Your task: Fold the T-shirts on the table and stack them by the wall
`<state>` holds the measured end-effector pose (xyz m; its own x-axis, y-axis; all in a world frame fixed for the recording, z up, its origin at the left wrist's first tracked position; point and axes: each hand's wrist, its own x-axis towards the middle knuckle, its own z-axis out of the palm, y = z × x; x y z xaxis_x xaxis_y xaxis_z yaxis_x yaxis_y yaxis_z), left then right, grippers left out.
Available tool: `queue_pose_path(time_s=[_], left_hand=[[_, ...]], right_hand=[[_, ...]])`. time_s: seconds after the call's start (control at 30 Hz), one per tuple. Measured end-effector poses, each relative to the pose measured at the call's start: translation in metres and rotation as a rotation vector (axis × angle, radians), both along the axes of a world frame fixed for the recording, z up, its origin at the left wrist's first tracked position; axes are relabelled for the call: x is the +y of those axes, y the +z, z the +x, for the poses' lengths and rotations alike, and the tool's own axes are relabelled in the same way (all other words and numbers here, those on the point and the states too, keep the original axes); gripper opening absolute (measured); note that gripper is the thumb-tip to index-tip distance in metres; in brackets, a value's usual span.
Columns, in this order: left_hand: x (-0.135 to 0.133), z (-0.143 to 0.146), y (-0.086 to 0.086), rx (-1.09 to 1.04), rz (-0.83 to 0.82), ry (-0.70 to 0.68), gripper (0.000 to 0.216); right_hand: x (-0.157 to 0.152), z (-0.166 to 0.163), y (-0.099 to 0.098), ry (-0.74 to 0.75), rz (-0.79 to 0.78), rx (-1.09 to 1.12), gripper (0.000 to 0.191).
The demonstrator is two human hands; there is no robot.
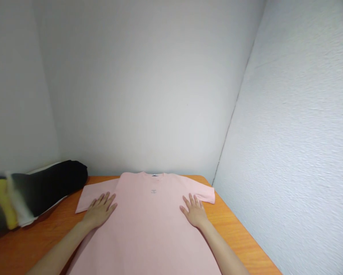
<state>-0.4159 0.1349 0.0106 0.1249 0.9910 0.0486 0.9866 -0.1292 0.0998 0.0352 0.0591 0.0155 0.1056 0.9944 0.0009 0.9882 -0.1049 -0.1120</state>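
A pink T-shirt [148, 225] lies spread flat on an orange wooden table [231, 229], collar toward the far wall, a small logo on the chest. My left hand [100, 210] rests palm down on it near the left sleeve, fingers stretched and apart. My right hand [193, 211] lies flat by the right sleeve, fingers also spread. Neither hand holds anything.
A stack of folded clothes [30, 194], mostly black with yellow and white layers, sits at the table's left edge. Grey walls close in on the left, back and right, the right wall [288, 152] running along the table's side.
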Motion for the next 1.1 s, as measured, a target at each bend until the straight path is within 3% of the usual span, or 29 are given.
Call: queue_pose_path(time_s=[0.23,0.43,0.57,0.67,0.77,0.83,0.97,1.1], left_hand=[[-0.001,0.003,-0.005,0.013,0.069,0.017,0.068],[-0.009,0.014,-0.002,0.064,0.063,0.134,0.070],[-0.011,0.025,0.008,0.087,-0.013,0.183,0.068],[-0.021,0.037,0.023,0.137,-0.032,0.128,0.066],[-0.054,0.051,0.032,0.136,0.074,-0.055,0.064],[-0.088,0.055,0.029,0.097,0.082,-0.148,0.066],[-0.158,0.045,-0.001,0.016,-0.033,-0.069,0.075],[-0.197,0.027,-0.027,-0.032,0.013,-0.048,0.081]], right_hand=[[-0.010,-0.004,0.002,0.008,0.093,-0.014,0.068],[-0.019,0.001,0.002,0.018,0.090,0.004,0.068],[-0.023,0.007,0.008,0.021,0.075,0.008,0.066],[-0.032,0.005,0.019,0.029,0.071,0.014,0.065],[-0.056,-0.003,0.026,0.069,0.083,0.037,0.070],[-0.081,-0.009,0.025,0.140,0.073,0.073,0.073],[-0.134,-0.012,0.016,0.227,0.063,0.110,0.073],[-0.170,-0.007,0.006,0.097,0.093,0.077,0.072]])
